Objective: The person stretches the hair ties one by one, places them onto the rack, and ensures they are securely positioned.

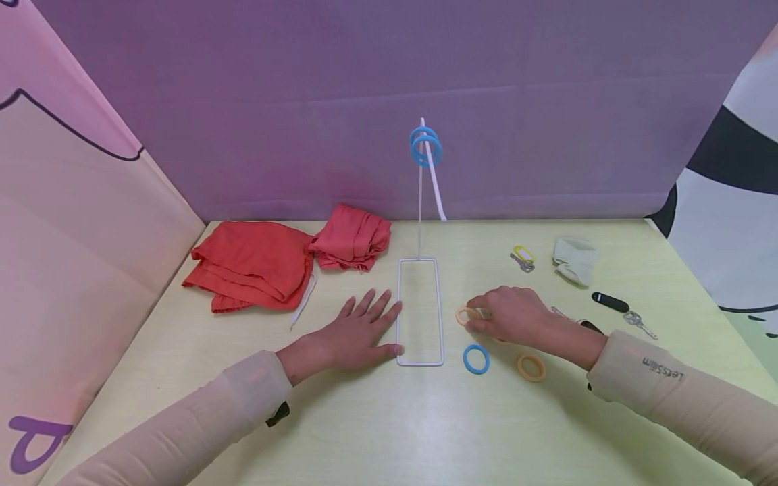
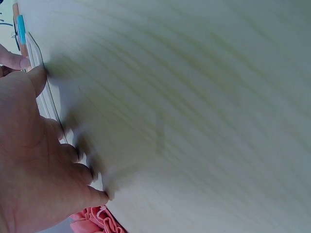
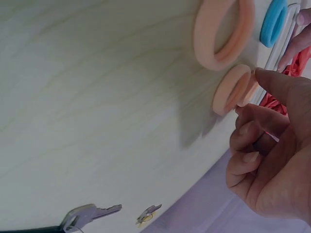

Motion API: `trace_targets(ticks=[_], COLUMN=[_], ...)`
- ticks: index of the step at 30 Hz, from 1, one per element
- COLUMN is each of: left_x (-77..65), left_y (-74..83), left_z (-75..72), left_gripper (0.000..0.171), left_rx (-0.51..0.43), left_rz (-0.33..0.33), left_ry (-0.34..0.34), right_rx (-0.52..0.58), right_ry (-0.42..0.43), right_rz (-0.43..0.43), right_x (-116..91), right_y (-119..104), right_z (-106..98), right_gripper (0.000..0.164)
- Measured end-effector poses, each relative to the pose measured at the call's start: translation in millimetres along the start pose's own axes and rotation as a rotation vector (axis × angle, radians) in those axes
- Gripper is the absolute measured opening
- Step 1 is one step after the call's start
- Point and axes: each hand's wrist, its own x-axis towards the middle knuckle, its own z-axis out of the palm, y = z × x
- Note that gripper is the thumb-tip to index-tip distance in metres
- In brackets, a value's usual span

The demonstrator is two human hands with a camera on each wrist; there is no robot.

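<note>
A white wire stand [image 1: 439, 310] rises from a rectangular base on the table, and two blue rings [image 1: 425, 146] hang on its slanted upper arm. My left hand [image 1: 358, 331] lies spread on the table, thumb and fingertips at the base's left side. In the right wrist view, my right hand [image 3: 277, 141] pinches a pale orange ring [image 1: 462, 316] between thumb and index finger, just right of the base. Another orange ring [image 3: 232, 90] sits beside it, mostly hidden under the hand in the head view. Nearer me lie a blue ring [image 1: 476, 359] and an orange ring [image 1: 531, 368].
Two red folded cloths [image 1: 255, 266] [image 1: 352, 239] and a white cord [image 1: 304, 302] lie at the left. Toward the right are a yellow-tagged key [image 1: 523, 258], a pale crumpled cloth [image 1: 574, 260] and a key with a black tag [image 1: 610, 302]. A purple wall [image 1: 304, 155] stands behind.
</note>
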Motion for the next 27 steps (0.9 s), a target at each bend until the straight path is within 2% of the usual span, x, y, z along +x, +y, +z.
trace_targets(ticks=[5, 8, 11, 15, 19, 21, 24, 27], left_x=[0.6, 0.1, -0.4, -0.6, -1.0, -1.1, -0.3, 0.4], left_y=[0.4, 0.6, 0.3, -0.1, 0.1, 0.0, -0.4, -0.6], left_z=[0.0, -0.2, 0.2, 0.8, 0.0, -0.3, 0.2, 1.0], left_gripper=[0.084, 0.085, 0.085, 0.085, 0.085, 0.085, 0.085, 0.085], left_rx=[0.002, 0.001, 0.001, -0.001, -0.001, -0.002, -0.004, -0.004], left_rz=[-0.01, -0.016, -0.014, -0.011, -0.01, -0.011, -0.014, -0.016], left_ry=[-0.008, -0.016, -0.018, -0.018, -0.016, -0.013, -0.011, -0.013], right_rx=[-0.016, -0.015, -0.008, 0.004, 0.02, 0.019, -0.04, -0.13], right_ry=[0.097, 0.146, 0.197, 0.311, 0.472, 0.58, 0.763, 0.923], right_rz=[-0.042, -0.048, -0.041, -0.047, -0.093, -0.158, -0.277, -0.364], right_x=[0.2, -0.5, -2.9, -10.7, -22.6, -29.3, -39.8, -51.9], right_y=[0.1, -0.9, -2.5, -6.6, -14.5, -19.8, -29.9, -44.8], right_z=[5.5, 5.1, -2.4, -24.2, -52.0, -65.1, -82.8, -101.4], right_gripper=[0.023, 0.026, 0.027, 0.026, 0.023, 0.022, 0.025, 0.035])
